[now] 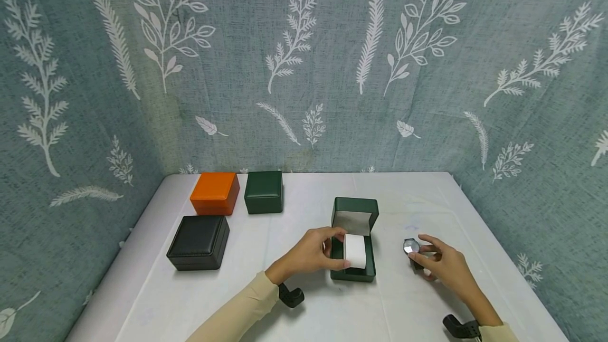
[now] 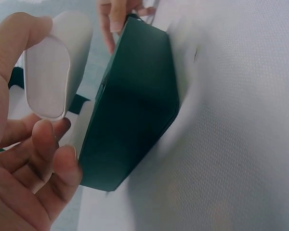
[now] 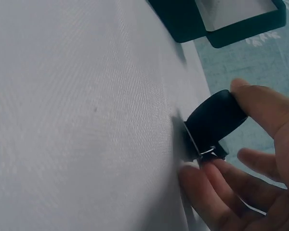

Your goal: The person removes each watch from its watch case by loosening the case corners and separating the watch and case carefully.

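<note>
Pinches a white cushion (image 1: 354,251) with the left hand (image 1: 311,251), at the mouth of an open green box (image 1: 352,275) on the desk (image 1: 389,315); cannot tell whether fully clear of the box. Grips a watch (image 1: 411,247) between thumb and fingers of the right hand (image 1: 446,264), well apart from the cushion. Seems partway along: already has the lid up and both pieces in hand; has yet to release either or lower the lid. Leaves shut an orange box (image 1: 214,205), a black box (image 1: 195,244) and a second green box (image 1: 263,194).
</note>
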{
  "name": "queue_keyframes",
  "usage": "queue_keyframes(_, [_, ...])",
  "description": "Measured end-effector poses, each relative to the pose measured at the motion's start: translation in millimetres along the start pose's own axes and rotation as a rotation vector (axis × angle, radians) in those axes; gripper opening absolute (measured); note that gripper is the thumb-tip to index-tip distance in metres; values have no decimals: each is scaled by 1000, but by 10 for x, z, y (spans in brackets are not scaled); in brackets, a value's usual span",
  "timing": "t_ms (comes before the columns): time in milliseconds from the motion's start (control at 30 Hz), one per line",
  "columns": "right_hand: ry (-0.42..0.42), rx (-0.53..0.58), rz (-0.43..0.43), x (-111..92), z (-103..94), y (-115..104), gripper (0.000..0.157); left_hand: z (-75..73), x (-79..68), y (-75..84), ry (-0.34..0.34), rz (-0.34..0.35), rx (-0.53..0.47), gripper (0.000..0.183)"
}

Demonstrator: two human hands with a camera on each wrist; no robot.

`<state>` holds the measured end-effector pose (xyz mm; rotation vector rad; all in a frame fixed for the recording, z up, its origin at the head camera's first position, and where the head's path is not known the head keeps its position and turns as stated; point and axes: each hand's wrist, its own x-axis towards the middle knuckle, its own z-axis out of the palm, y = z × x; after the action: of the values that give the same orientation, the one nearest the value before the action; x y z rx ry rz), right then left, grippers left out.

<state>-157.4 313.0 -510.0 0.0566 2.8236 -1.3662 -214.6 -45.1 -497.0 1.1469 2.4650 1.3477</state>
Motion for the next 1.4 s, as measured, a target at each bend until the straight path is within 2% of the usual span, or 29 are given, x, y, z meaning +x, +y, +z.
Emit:
queue_keyframes(133, [3, -59, -8, -4, 3, 12, 72, 2, -5, -10, 2, -1, -1, 65])
queue_keyframes(367, [22, -85, -17, -11, -37, 10, 65, -5, -4, -14, 2, -19, 2, 64])
queue_keyframes(600, [98, -126, -106, -30, -71, -48, 52, -11, -4, -16, -1, -28, 18, 63])
queue_keyframes(767, [106, -122, -149, -49, -56, -156, 47, -13, -11, -37, 0, -40, 13, 66])
queue_keyframes(1000, [123, -101, -304, -76, 32, -264, 38, -25, -13, -39, 9, -31, 10, 65])
queue_keyframes(1100, [107, -65, -335, -66, 78, -289, 37, -30, -13, -31, 14, -30, 9, 65])
queue_keyframes(1267, [24, -11, -346, -49, 186, -304, 40, -33, -13, -23, 16, -31, 9, 65])
queue_keyframes(1400, [-10, 6, -385, -30, 280, -332, 41, -37, -13, -22, 19, -28, 12, 65])
